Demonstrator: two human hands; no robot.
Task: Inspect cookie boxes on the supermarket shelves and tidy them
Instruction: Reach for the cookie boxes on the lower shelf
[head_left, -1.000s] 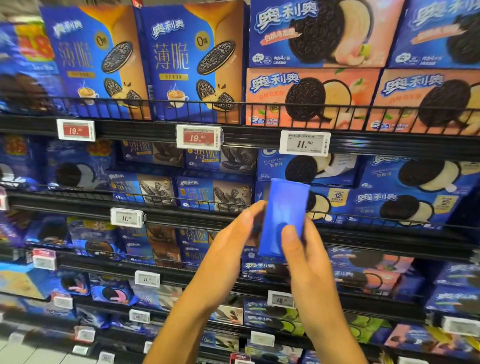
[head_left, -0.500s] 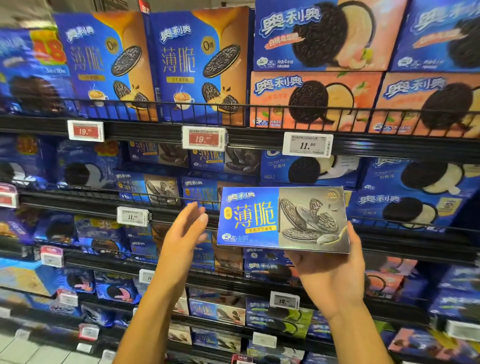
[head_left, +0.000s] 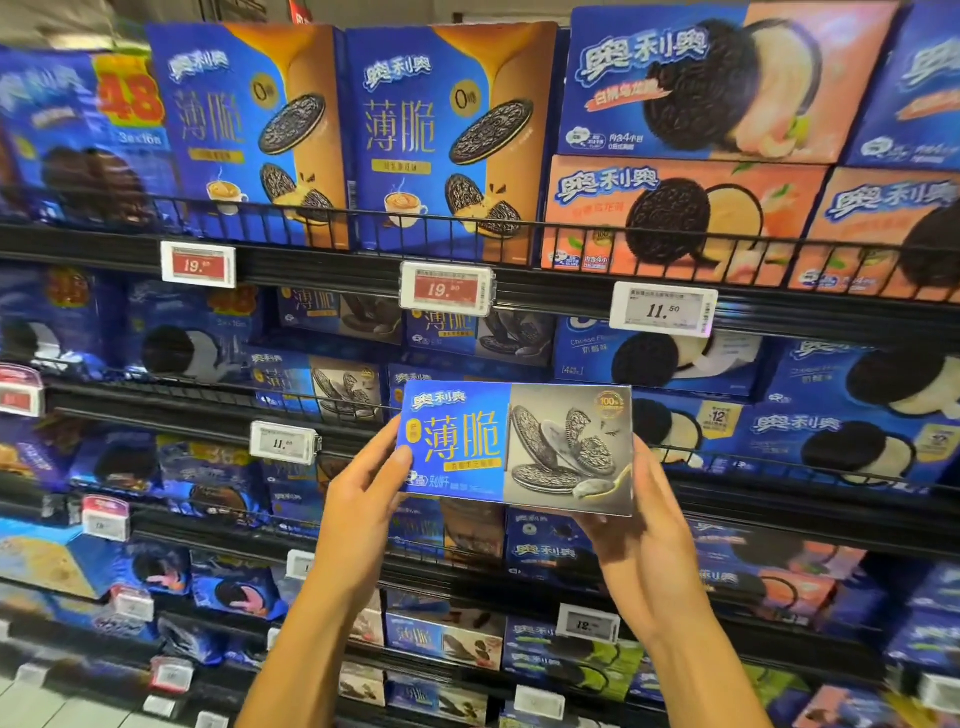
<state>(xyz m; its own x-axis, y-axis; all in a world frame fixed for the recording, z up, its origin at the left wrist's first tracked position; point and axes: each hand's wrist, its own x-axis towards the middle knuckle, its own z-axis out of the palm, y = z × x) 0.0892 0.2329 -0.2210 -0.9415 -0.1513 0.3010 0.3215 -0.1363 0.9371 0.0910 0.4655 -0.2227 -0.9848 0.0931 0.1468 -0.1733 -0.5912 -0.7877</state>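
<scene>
A flat blue-and-grey cookie box (head_left: 519, 447) with thin dark cookies printed on it is held face-on in front of the second shelf. My left hand (head_left: 363, 499) grips its left end, thumb on the front. My right hand (head_left: 644, 525) holds the right end from below and behind, fingers hidden by the box. Matching blue-and-grey boxes (head_left: 332, 389) stand on the second shelf just behind and to the left.
Black wire-fronted shelves (head_left: 519, 244) run across the view, packed with cookie boxes. Tall blue-and-orange boxes (head_left: 447, 140) and peach boxes (head_left: 675, 218) fill the top shelf. Price tags (head_left: 447, 288) hang on the shelf rails. More boxes sit on the lower shelves.
The box has turned from edge-on to face-on. My left hand, off the box half a second ago, now grips its left end. The view has shifted slightly.
</scene>
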